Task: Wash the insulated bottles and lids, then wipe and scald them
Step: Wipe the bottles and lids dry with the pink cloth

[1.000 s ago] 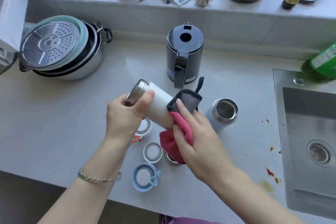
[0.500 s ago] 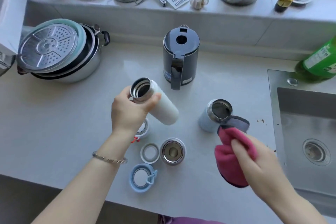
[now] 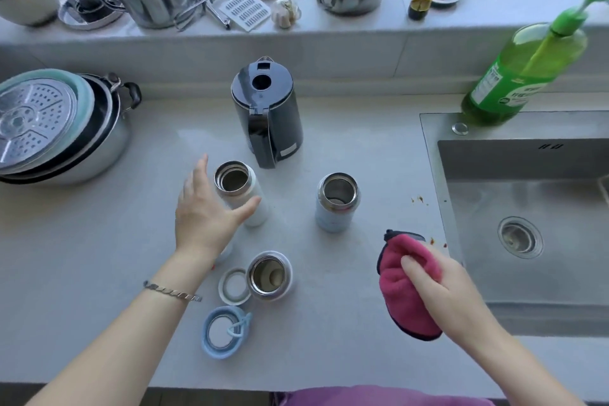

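**White bottle set down, cloth pulls back**

The white bottle (image 3: 255, 216) is down! Half a second ago the left hand (image 3: 204, 217) held it tilted in the air; now it stands upright on the counter (image 3: 99, 257), mouth open, just in front of the black electric kettle (image 3: 268, 115). The left hand has let go, fingers spread wide and holding nothing, thumb right against the bottle's side. I can't tell whether it touches.

Meanwhile the right hand (image 3: 445, 287) has drawn back from the pale blue bottle (image 3: 334, 211) toward the sink (image 3: 527, 290), fingers curled round the bunched pink cloth (image 3: 405, 300).

This looks like the wiping step, with the white bottle just finished. The pale blue bottle stands uncapped to its right, and a third bottle (image 3: 268, 275) sits nearer the person, with a white lid (image 3: 234, 285) touching it and a blue lid (image 3: 220, 333) just below.

Next up, probably: the free left hand takes another bottle or a lid and lifts it, and the cloth comes in to meet it. A firm grip is needed, as washed steel may be slippery.
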Demonstrator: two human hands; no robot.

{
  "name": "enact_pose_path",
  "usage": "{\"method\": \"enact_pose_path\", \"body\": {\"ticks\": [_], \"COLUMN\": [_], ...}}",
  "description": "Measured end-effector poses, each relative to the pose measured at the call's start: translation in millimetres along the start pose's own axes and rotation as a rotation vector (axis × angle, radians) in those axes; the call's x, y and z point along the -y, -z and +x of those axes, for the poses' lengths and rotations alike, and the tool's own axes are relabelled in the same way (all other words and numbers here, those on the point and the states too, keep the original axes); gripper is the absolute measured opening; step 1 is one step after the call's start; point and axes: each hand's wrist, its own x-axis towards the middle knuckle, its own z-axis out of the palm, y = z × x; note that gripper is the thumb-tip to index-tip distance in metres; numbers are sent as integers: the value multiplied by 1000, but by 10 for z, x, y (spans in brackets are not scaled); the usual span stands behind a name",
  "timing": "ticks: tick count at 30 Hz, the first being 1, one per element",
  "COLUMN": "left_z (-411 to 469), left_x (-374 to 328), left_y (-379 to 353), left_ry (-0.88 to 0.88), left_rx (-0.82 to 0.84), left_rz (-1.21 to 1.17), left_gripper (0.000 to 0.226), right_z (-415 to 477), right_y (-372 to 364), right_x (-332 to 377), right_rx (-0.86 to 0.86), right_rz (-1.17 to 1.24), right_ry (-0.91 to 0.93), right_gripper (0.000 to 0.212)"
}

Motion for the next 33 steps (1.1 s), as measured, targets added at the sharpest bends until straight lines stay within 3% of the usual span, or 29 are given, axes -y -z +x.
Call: {"method": "enact_pose_path", "body": {"ticks": [3,5,8,10,13,16,19,22,24,25,27,28,30,33], "left_z": [-185,-276,-283,-204,-107,-152,-303,-561,-752,-857,-1063,-1158,-1315,-1430], "left_x": [-297,-531,-852,-971,-1048,-1088,-1280,-1715,-2046,-2214,-2498,-2614,-2804,-2972], "left_y": [-23,-159,-492,-724,-883,-865,-809,-853,-957,-1017,-1179,-1272,-1469,-1720], "left_ry": [-310,-475,-368,-311,-251,-190,29,218,242,235,209,198,194,156], "left_rx": [-132,-5,455,563,547,429,379,498,627,691,803,848,909,977], "left_rz": [2,-16,88,206,258,219,-120,-573,-754,-808,-864,-878,-895,-847], "left_gripper": [81,74,85,93,82,63,54,57,50,48,45,45,53,56], "right_z": [-41,-74,-102,-119,-172,-254,-330,-343,-295,-257,-205,-186,-153,-108], "right_y": [109,190,314,410,591,797,999,1194,1369,1493,1790,1932,2185,2467], "right_x": [-90,-123,-169,-215,-287,-430,-613,-756,-810,-836,-911,-912,-910,-928], "right_rx": [25,50,88,71,24,-7,-55,-113,-217,-217,-146,-122,-107,-229], "right_rz": [-62,-87,-122,-179,-232,-232,-187,27,342,543,876,961,1021,986], "right_ry": [-11,-20,-1,24,-1,-31,-38,-120,-242,-305,-333,-302,-222,-266], "right_gripper": [36,34,33,33,41,50,46,38,17,27,76,91,93,73]}}
